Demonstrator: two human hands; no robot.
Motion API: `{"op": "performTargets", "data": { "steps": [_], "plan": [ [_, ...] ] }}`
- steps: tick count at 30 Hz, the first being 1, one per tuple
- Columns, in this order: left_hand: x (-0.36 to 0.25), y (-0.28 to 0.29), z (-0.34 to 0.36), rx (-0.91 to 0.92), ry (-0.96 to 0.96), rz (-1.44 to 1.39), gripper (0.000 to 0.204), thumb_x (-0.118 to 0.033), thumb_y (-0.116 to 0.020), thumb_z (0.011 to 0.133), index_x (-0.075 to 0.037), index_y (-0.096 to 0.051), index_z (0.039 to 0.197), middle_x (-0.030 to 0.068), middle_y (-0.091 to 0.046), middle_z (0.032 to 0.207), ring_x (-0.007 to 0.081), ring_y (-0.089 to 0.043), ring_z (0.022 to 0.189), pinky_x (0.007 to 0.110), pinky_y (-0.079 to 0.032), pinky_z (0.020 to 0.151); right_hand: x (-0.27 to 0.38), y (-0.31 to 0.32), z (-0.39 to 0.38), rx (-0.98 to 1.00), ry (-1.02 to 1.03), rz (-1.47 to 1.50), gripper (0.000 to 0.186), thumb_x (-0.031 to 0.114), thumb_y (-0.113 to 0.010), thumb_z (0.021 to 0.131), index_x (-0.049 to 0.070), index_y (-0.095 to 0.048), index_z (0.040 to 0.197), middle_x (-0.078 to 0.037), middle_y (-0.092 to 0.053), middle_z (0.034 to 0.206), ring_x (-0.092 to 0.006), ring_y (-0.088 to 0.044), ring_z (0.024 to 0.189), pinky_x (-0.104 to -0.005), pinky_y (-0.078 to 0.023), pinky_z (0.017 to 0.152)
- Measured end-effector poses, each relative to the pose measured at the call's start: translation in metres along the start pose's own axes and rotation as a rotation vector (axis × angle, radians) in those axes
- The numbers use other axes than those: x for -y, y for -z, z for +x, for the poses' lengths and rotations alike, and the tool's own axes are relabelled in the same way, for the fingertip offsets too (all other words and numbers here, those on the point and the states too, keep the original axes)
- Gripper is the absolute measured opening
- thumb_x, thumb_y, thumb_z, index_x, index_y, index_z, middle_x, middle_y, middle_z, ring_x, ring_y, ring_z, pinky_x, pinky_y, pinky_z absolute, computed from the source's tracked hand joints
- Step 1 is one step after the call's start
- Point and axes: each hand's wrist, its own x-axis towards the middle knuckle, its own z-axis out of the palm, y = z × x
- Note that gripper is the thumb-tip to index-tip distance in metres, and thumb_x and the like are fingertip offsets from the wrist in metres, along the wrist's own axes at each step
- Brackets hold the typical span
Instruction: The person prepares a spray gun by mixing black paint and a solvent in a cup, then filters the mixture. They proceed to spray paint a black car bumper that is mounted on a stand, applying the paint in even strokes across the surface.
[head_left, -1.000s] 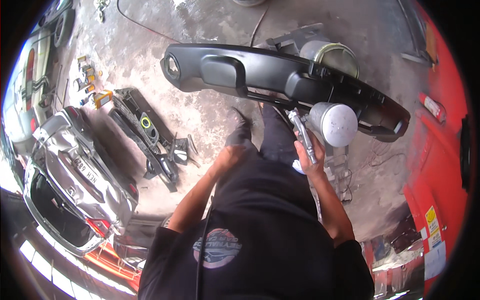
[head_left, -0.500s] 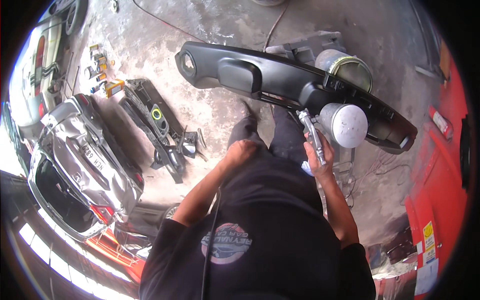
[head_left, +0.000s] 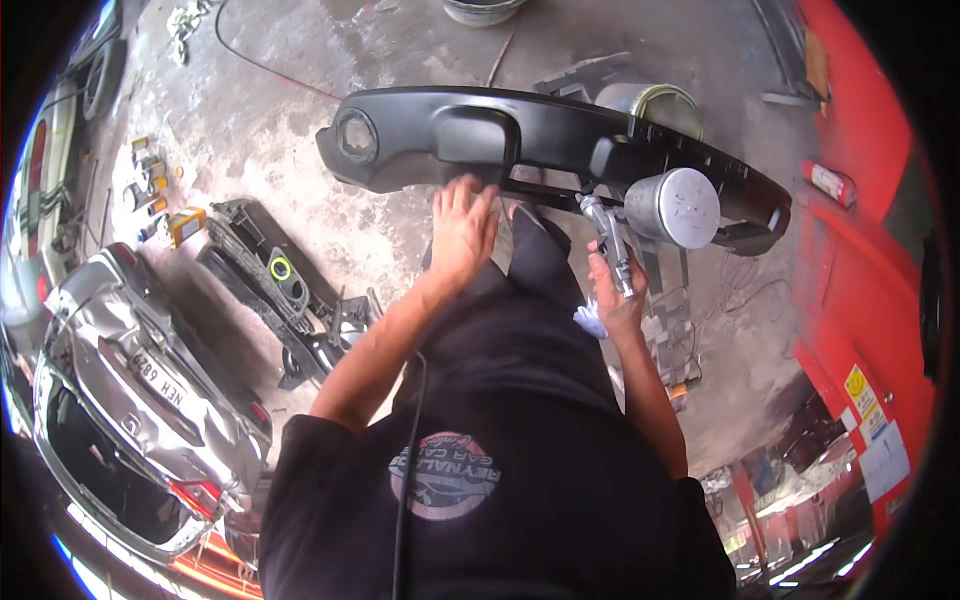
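Observation:
A long black car bumper (head_left: 565,125) lies crosswise in front of me, with a round opening at its left end. My left hand (head_left: 464,228) reaches toward its near edge, fingers stretched and slightly blurred; whether they touch it I cannot tell. Around the handle of a metal spray gun (head_left: 606,222) my right hand (head_left: 622,295) is closed. The gun's pale round cup (head_left: 688,208) hangs in front of the bumper's right part. A crumpled white-blue cloth (head_left: 590,319) shows beside my right hand, and how it is held is hidden.
Behind the bumper stands a paint-stained bucket (head_left: 668,108); another bucket (head_left: 484,10) is at the far edge. Dark car trim parts (head_left: 275,270) and small boxes (head_left: 186,226) lie on the floor at left, near a dented silver car (head_left: 140,370). Red panels (head_left: 860,300) stand at right.
My left hand has left my thigh and moved forward to the bumper's near edge, its fingers now stretched. The right hand still holds the spray gun, and the whole view has shifted somewhat.

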Motion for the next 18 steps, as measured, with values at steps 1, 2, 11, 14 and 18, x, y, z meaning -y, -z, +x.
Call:
{"op": "performTargets", "data": {
  "steps": [1,2,11,14,18],
  "plan": [
    [0.001,0.002,0.015,-0.05,-0.017,0.054,0.051,-0.023,-0.069,0.096,-0.007,-0.06,0.143,0.0247,-0.048,0.146,0.0477,-0.042,0.14,0.066,-0.034,0.116,0.003,-0.001,-0.004,-0.009,-0.008,-0.012,0.023,0.024,-0.07,0.101,0.005,-0.074,0.114,-0.002,-0.067,0.08,-0.0091,-0.061,0.065,-0.0268,-0.047,0.058],
    [0.002,0.005,0.028,-0.105,-0.025,0.11,0.056,-0.027,-0.07,0.096,-0.008,-0.056,0.147,0.0269,-0.043,0.152,0.0502,-0.038,0.144,0.069,-0.03,0.117,0.007,-0.004,-0.007,-0.008,-0.012,-0.023,0.024,0.025,-0.07,0.101,0.005,-0.074,0.114,-0.002,-0.067,0.08,-0.0089,-0.061,0.064,-0.0268,-0.047,0.058],
    [0.004,-0.02,0.107,-0.172,0.021,0.373,0.073,-0.055,-0.059,0.102,-0.009,-0.048,0.158,0.0303,-0.027,0.169,0.0569,-0.019,0.156,0.078,-0.019,0.118,0.006,-0.004,-0.013,-0.009,0.008,-0.021,0.024,0.025,-0.069,0.102,0.005,-0.073,0.115,-0.001,-0.066,0.078,-0.0085,-0.061,0.064,-0.0264,-0.047,0.057],
    [0.0,-0.028,0.113,-0.16,0.061,0.418,0.072,-0.055,-0.059,0.102,-0.011,-0.049,0.158,0.0301,-0.028,0.169,0.0563,-0.018,0.156,0.078,-0.019,0.118,0.002,0.003,-0.009,0.011,0.025,-0.031,0.024,0.025,-0.069,0.102,0.005,-0.073,0.115,-0.001,-0.066,0.079,-0.0084,-0.061,0.064,-0.0264,-0.048,0.057],
    [-0.006,-0.034,0.113,-0.144,0.095,0.442,0.071,-0.055,-0.06,0.101,-0.012,-0.051,0.157,0.0292,-0.028,0.169,0.0555,-0.017,0.157,0.078,-0.018,0.119,0.0,0.016,0.001,0.073,0.008,-0.044,0.025,0.023,-0.07,0.101,0.001,-0.072,0.115,-0.004,-0.069,0.083,-0.0114,-0.063,0.067,-0.0287,-0.05,0.06]
  ]
}}
